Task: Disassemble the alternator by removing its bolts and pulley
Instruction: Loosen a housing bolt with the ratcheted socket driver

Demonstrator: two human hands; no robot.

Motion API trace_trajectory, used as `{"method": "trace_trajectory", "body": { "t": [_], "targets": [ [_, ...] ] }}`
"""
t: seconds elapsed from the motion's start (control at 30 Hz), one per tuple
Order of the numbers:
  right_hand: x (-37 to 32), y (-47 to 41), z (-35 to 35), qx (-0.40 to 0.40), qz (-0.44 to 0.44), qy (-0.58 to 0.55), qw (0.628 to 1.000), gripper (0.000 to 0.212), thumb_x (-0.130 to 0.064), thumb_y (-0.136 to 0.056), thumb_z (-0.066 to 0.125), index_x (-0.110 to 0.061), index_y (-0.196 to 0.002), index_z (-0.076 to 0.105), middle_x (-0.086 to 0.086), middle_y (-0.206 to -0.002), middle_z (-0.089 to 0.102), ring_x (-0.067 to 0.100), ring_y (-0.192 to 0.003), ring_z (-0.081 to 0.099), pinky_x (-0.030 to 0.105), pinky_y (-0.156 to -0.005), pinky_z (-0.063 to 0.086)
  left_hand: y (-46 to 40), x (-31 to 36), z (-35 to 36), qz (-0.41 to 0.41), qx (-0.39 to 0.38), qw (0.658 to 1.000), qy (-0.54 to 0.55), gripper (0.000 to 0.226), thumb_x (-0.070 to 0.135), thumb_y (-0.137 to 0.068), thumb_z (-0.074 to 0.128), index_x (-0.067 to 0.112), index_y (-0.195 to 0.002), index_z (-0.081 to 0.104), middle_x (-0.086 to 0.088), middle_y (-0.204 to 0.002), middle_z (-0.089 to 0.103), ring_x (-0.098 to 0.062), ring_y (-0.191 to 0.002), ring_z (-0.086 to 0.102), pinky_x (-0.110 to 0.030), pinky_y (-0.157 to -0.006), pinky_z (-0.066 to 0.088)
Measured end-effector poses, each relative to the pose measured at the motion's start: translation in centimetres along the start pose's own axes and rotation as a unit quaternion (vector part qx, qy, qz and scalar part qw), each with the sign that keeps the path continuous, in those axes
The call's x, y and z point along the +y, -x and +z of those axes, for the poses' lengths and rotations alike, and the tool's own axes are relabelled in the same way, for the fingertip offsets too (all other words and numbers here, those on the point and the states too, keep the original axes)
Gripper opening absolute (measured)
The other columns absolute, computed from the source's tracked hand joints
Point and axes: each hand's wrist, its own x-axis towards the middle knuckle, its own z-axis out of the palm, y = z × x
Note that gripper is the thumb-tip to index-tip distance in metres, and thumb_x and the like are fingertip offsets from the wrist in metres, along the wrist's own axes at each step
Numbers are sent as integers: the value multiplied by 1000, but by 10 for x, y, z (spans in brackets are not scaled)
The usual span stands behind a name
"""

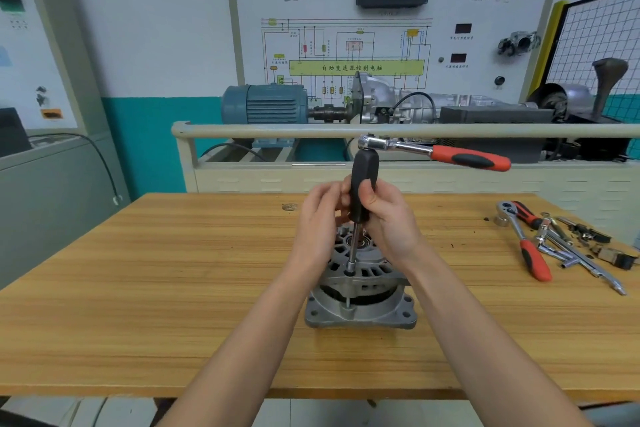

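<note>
Both hands, left point(320, 215) & right point(384, 215), clenched round the black-handled socket driver point(362, 191), red-handled ratchet point(433, 151) perched on top. Grey cast-metal alternator point(360, 288) sits mid wooden counter point(173, 288). Through-bolt step, I'd say; next, swing that ratchet w/ the driver kept plumb.

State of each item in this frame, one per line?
alternator: upright on table, housing gapped
driver: vertical, socket seated on a bolt
ratchet: mounted atop driver, handle pointing right
left hand: on driver
right hand: gripping driver
spare ratchet: lying on table
</note>
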Motion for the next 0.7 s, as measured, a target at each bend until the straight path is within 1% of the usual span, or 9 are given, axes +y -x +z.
{"method": "trace_trajectory", "body": {
  "t": [0.1, 0.17, 0.27, 0.33, 0.4, 0.5, 0.53, 0.6, 0.7],
  "targets": [
    [-10, 3, 3, 26, 0, 148, 989, 29, -33, -90, 48, -15, -109, 61, 5, -106, 59, 15, -104, 56, 24, -86, 48, 4, 6, 16, -62, -61, 994, 68, 60, 62, -86, 38, 18, -122, 58, -4, -114, 68, -14, -104, 66, -33, -73, 56],
    [-17, 5, 0, 25, -12, 276, 961, 21, -29, -97, 46, -24, -112, 60, 2, -115, 47, 12, -114, 40, 19, -95, 34, 5, 8, 19, -54, -63, 995, 51, 65, 67, -87, 37, 11, -112, 59, -4, -86, 69, -15, -72, 67, -30, -56, 51],
    [-26, 6, -8, 34, -20, 330, 943, 15, -30, -96, 55, -27, -110, 59, -5, -116, 49, 15, -120, 37, 35, -102, 32, 5, 7, 18, -30, -49, 998, 37, 58, 61, -97, 33, 12, -76, 56, 8, -49, 41, -7, -38, 33, -19, -38, 25],
    [-32, 9, -9, 92, -63, 251, 962, 34, -32, -87, 64, -20, -118, 58, -2, -119, 59, 16, -118, 50, 36, -100, 41, 6, 8, 18, -21, -35, 998, 39, 58, 61, -93, 34, 16, -61, 52, 8, -46, 40, -6, -37, 31, -17, -36, 24],
    [-41, 12, -12, 156, -138, 58, 976, 44, -24, -81, 61, -13, -122, 52, -1, -112, 64, 11, -109, 59, 25, -91, 46, 7, 8, 18, -16, -21, 999, 44, 57, 66, -83, 36, 18, -55, 49, 9, -45, 40, -5, -37, 32, -15, -36, 25],
    [-51, 16, -12, 170, -243, -121, 947, 23, -16, -83, 57, -9, -106, 55, 7, -96, 63, 18, -98, 61, 26, -89, 46, 6, 6, 17, -1, -11, 999, 34, 56, 66, -81, 32, 20, -53, 45, 11, -44, 38, -4, -39, 32, -15, -38, 26],
    [-55, 16, -10, 163, -263, -138, 941, 11, -17, -84, 56, -11, -92, 60, 6, -86, 64, 20, -94, 62, 28, -90, 47, 6, 4, 16, 8, -7, 1000, 26, 56, 66, -82, 31, 19, -54, 44, 12, -44, 38, -4, -39, 33, -15, -39, 27],
    [-58, 15, 0, 150, -284, -139, 937, 27, -18, -88, 51, -16, -62, 60, 0, -62, 59, 21, -79, 63, 30, -87, 48, 6, 3, 19, 25, 7, 1000, 7, 55, 63, -86, 28, 18, -56, 43, 12, -42, 38, -2, -39, 33, -14, -40, 27],
    [-58, 13, 21, 135, -331, -81, 930, 36, -18, -86, 49, -22, -50, 50, -3, -47, 42, 19, -53, 48, 30, -70, 45, 5, 1, 25, 52, 38, 998, -19, 57, 58, -91, 24, 17, -56, 42, 10, -42, 36, -3, -40, 32, -16, -41, 26]
  ]
}}
